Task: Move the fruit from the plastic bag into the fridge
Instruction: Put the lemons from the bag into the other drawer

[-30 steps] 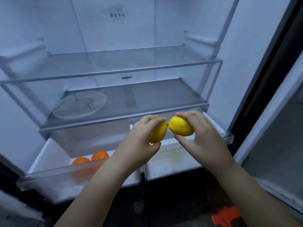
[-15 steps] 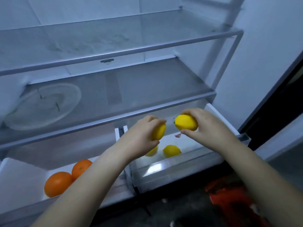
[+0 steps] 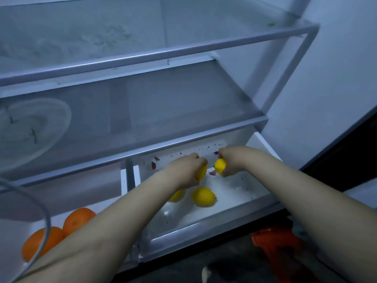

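At mid-frame the left hand [image 3: 184, 170] curls its fingers round a lemon [image 3: 201, 172]. The right hand [image 3: 230, 160] pinches another lemon [image 3: 220, 166] just beside it. Both are held over the right drawer [image 3: 204, 227] of the fridge. Two more lemons [image 3: 204, 197] lie inside that drawer, and two oranges [image 3: 78, 218] sit in the left drawer [image 3: 12, 237].

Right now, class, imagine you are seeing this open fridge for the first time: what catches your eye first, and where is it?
Bright yellow stands out first: the left hand grips one lemon and the right hand a second lemon, both inside the right drawer, where two loose lemons already lie. Next come two oranges in the left drawer, at lower left.
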